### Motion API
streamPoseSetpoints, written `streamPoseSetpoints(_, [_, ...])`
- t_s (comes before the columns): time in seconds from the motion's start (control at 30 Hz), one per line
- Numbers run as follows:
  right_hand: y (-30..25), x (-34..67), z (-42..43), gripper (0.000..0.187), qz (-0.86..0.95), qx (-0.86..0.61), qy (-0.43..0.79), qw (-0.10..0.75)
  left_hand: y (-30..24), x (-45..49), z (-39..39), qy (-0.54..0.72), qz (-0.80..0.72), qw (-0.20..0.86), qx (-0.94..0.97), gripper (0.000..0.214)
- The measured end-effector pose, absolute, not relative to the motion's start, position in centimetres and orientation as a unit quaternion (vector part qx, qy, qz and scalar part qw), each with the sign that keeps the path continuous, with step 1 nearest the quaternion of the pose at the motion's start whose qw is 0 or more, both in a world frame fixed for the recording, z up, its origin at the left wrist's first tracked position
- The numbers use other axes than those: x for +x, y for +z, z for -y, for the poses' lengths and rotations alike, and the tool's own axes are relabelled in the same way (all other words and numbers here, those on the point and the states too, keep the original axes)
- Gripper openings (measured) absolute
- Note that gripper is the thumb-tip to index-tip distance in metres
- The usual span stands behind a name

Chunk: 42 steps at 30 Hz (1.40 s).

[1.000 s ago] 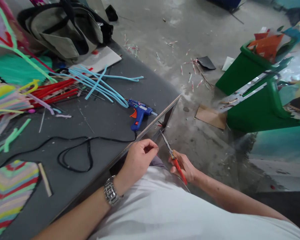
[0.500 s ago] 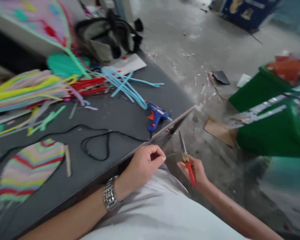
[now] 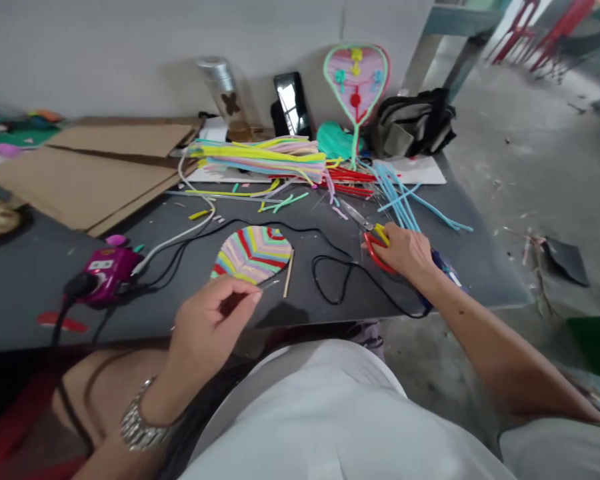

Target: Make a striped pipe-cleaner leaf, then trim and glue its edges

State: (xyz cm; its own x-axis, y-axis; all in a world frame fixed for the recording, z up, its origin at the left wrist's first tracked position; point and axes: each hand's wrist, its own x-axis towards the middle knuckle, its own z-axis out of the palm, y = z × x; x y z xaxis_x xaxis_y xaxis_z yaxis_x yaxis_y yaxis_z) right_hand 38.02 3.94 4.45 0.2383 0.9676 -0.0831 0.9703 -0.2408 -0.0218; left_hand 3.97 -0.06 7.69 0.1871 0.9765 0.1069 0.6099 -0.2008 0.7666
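My right hand [image 3: 407, 250] is closed around scissors [image 3: 377, 243] with red and yellow handles, low over the table, blades pointing to the far left. My left hand [image 3: 215, 323] pinches a thin, wire-like strand [image 3: 270, 285] between thumb and fingertips. Just beyond it lies a striped leaf-shaped piece of pipe cleaners [image 3: 254, 252], its near edge partly behind my fingers. A short thin stick [image 3: 288, 273] rests at its right side. The blue glue gun [image 3: 446, 270] is mostly hidden behind my right hand and wrist.
Bundled pipe cleaners [image 3: 265, 157] lie at the back, blue ones [image 3: 400, 200] to the right. A black cord [image 3: 313, 283] loops across the table. Left are a purple power adapter [image 3: 111, 273] and cardboard [image 3: 85, 180]. A bottle [image 3: 225, 97], phone [image 3: 293, 103] and bag [image 3: 414, 123] stand behind.
My view has swung left from the floor and green bins to the table. The scissors in my right hand have moved from beside the table to over it. My left hand remains pinched.
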Motion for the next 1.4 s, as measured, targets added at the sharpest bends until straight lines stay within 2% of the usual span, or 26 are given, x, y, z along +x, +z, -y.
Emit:
streamPoseSetpoints(0.13, [4.0,39.2,-6.1,0.054,-0.626,0.775,-0.043,0.072,7.6,0.7,-0.3,0.336,-0.588,0.255,0.690,0.013])
streamPoseSetpoints(0.23, [5.2,39.6,-5.4,0.035,-0.658,0.742,-0.050,0.120,7.5,0.0,-0.8,0.337,-0.579,0.264,0.694,0.015])
streamPoseSetpoints(0.3, [6.5,38.2,-4.8,0.020,-0.698,0.707,-0.006,0.114,7.3,0.1,-1.2,0.331,-0.564,0.279,0.703,0.015])
streamPoseSetpoints(0.37, [7.9,35.2,-4.3,0.015,-0.762,0.647,-0.010,-0.027,7.0,0.4,-1.5,0.331,-0.548,0.291,0.711,0.015])
streamPoseSetpoints(0.4, [8.5,33.2,-4.1,0.015,-0.801,0.584,-0.061,-0.119,6.8,0.6,-1.7,0.332,-0.540,0.297,0.714,0.015])
streamPoseSetpoints(0.43, [8.9,31.0,-4.0,0.014,-0.830,0.515,-0.129,-0.170,6.7,0.8,-1.8,0.333,-0.531,0.306,0.716,0.016])
streamPoseSetpoints(0.53, [9.1,25.0,-4.2,0.017,-0.878,0.369,-0.193,-0.236,6.6,1.0,-1.8,0.336,-0.508,0.352,0.710,0.016])
streamPoseSetpoints(0.77, [7.5,20.9,-4.8,0.027,-0.954,0.230,-0.124,-0.148,6.3,-0.8,-0.3,0.296,-0.522,0.460,0.654,0.018])
streamPoseSetpoints(0.9, [7.4,20.7,-4.7,0.028,-0.949,0.170,-0.238,-0.115,6.7,-1.6,0.9,0.259,-0.513,0.509,0.640,0.018])
streamPoseSetpoints(1.0, [7.3,20.8,-4.9,0.023,-0.913,0.158,-0.344,-0.152,7.1,-2.0,1.1,0.262,-0.509,0.534,0.623,0.018])
streamPoseSetpoints(1.13, [7.0,21.2,-5.9,0.017,-0.879,0.197,-0.385,-0.201,7.0,-3.0,0.8,0.280,-0.519,0.541,0.599,0.018])
streamPoseSetpoints(1.23, [7.0,21.6,-6.9,0.015,-0.863,0.224,-0.402,-0.207,6.7,-4.1,0.7,0.291,-0.536,0.528,0.591,0.019])
streamPoseSetpoints(1.4, [7.1,22.0,-8.3,0.012,-0.802,0.262,-0.502,-0.190,6.8,-5.3,0.6,0.290,-0.553,0.504,0.596,0.020])
